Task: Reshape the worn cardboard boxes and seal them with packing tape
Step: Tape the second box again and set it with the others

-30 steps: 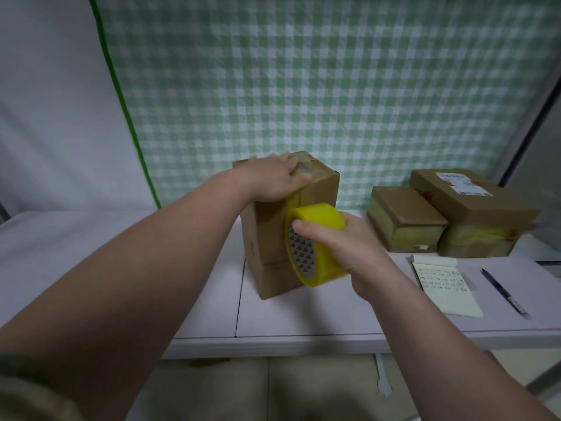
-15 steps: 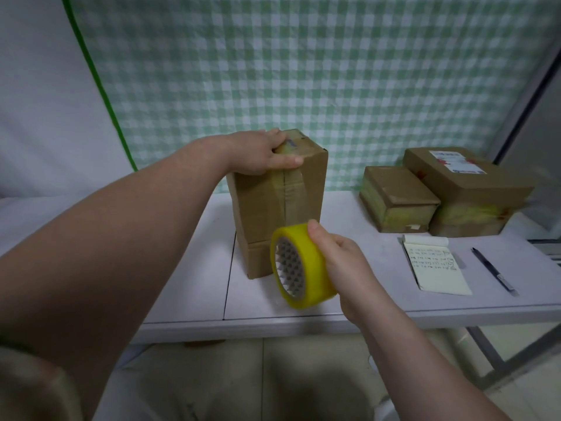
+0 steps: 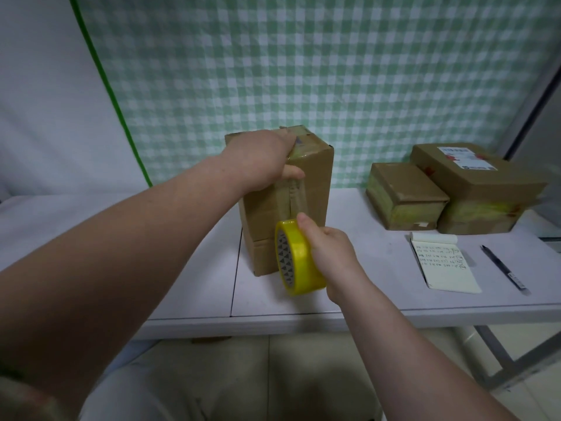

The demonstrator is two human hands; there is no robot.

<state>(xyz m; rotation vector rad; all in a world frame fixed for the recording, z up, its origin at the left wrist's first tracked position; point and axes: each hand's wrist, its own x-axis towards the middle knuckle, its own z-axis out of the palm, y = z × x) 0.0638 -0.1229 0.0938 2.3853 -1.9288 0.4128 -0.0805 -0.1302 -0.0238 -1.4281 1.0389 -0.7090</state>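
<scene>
A tall brown cardboard box stands on end on the white table. My left hand grips its top near corner, thumb pressed on the front face. My right hand grips a yellow roll of packing tape in front of the box's lower half. A clear strip of tape runs from the roll up the front seam to the top of the box.
Two taped cardboard boxes, a small box and a larger box, sit at the back right. A notepad and a black pen lie in front of them. A green checked cloth hangs behind the table.
My right hand has pulled the tape roll down from near the box's top to its lower front, laying tape along the seam. My left hand stays on the box top.
</scene>
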